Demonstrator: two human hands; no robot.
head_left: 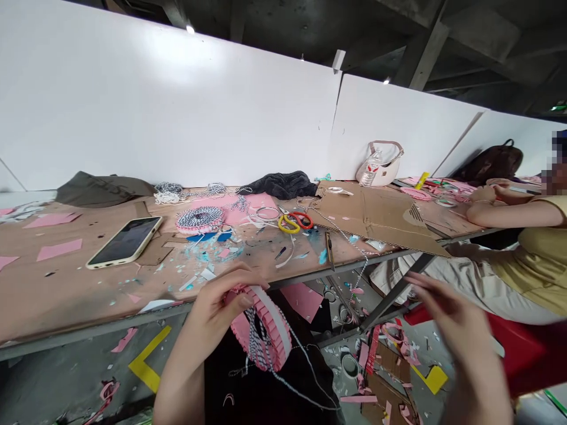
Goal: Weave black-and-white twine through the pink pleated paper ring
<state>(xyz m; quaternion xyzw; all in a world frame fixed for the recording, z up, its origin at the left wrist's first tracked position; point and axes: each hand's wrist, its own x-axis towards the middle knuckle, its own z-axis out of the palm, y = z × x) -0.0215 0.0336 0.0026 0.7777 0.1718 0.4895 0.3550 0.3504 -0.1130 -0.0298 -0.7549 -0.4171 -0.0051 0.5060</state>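
Observation:
My left hand (218,307) is closed on a pink ridged paper disc (266,327) wound with black-and-white twine, held below the table's front edge over my dark lap. A strand of the twine (305,360) trails down from the disc. My right hand (447,319) hovers to the right with fingers stretched out and blurred, holding nothing I can see. A similar twine-wrapped pink disc (200,219) lies on the table beyond.
The cardboard-covered table (66,283) carries a phone (124,242), scissors with yellow and red handles (296,222), paper scraps, dark cloths and a white bag (384,165). Another person (522,248) sits at the right, leaning on the table. Scraps litter the floor.

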